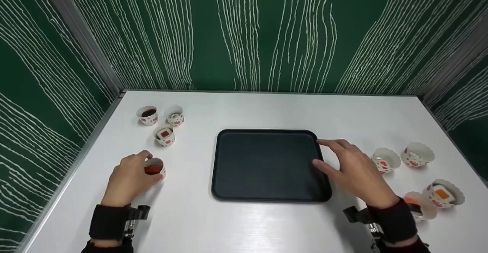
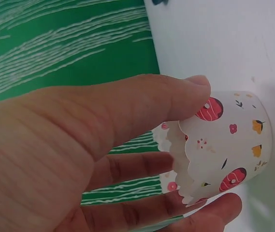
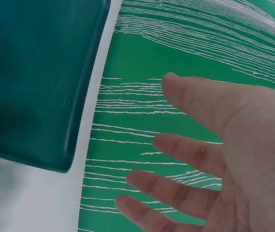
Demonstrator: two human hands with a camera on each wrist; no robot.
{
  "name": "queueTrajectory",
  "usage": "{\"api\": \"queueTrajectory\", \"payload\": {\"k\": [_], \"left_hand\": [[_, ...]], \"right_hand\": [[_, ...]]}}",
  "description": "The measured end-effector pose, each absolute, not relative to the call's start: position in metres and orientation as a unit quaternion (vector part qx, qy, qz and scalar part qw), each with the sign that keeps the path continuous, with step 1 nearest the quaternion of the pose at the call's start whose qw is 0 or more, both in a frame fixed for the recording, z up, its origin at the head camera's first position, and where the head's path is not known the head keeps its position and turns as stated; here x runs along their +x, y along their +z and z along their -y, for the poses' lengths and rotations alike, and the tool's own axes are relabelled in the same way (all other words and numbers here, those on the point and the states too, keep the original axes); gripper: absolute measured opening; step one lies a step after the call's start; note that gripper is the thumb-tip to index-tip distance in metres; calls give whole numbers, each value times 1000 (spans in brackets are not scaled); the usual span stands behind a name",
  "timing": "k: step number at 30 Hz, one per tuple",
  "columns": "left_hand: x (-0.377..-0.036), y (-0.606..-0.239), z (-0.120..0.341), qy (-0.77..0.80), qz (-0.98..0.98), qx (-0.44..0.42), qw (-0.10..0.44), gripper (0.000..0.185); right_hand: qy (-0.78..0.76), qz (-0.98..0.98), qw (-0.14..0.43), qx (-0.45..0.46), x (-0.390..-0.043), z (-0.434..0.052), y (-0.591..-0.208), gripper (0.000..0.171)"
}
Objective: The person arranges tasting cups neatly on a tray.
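At the left of the table, my left hand grips a white paper baking cup with something red inside. In the left wrist view, the thumb presses on one side of the cup and the fingers go round the other. Its scalloped rim and printed doughnuts and flowers show there; its contents do not. My right hand hovers by the right edge of a black rectangular tray, fingers spread. Nothing lies in that hand in the right wrist view, and the tray is apart from it.
Beyond my left hand stand a cup with dark contents, a cup with a pale item and a cup with a red-topped piece. Several more cups stand at the right. Green line-patterned walls border the white table.
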State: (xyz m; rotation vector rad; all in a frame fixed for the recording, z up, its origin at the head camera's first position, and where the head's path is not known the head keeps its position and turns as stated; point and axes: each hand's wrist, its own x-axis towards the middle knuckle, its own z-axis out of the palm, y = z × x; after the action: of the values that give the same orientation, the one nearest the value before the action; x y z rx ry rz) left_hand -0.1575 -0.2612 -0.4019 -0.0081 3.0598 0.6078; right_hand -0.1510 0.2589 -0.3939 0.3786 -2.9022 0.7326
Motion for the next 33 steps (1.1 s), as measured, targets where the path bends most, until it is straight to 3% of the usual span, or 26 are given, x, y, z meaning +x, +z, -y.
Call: {"api": "queueTrajectory", "payload": {"k": [12,22,33], "left_hand": [[-159,-411,262,214,-977,-3,17,63],[-163,-412,263,215,-976,-1,25,53],[-163,-402,249,226,-974,17,-15,51]], "right_hand": [[240,961,55,127,-152,-257,-397,61],[236,961,61,131,-152,-258,-399,59],[228,960,65,146,-156,-253,-403,59]]}}
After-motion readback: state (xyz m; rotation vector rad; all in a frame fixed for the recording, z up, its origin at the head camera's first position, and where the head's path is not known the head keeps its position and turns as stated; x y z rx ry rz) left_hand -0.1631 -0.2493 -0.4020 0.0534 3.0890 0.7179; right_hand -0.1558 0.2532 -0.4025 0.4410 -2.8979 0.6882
